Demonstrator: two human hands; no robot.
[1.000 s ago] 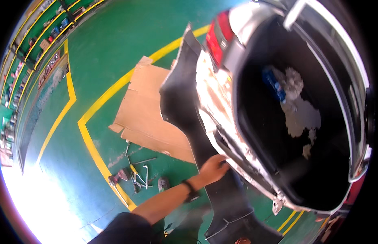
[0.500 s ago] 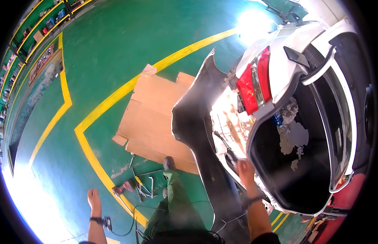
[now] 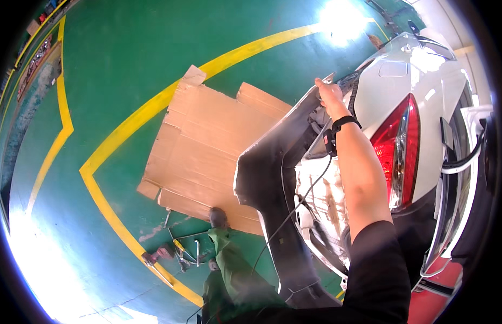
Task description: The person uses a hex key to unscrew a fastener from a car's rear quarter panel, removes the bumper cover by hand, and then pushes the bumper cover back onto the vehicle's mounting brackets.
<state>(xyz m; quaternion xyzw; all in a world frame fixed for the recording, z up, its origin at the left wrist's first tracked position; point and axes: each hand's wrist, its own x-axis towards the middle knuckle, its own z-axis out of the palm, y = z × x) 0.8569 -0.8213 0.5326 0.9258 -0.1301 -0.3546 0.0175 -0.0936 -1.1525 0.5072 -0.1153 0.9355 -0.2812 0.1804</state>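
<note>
Your right hand (image 3: 330,98) is clamped on the far end of the dark bumper (image 3: 263,175), between one and two o'clock; I can't tell your left hand's state. The bumper curves down toward five o'clock, beside the white car (image 3: 392,89); cardboard (image 3: 207,151) lies at nine.

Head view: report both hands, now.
Left hand: out of view, cannot be told.
Right hand: closed, holding the far end of the bumper.
</note>
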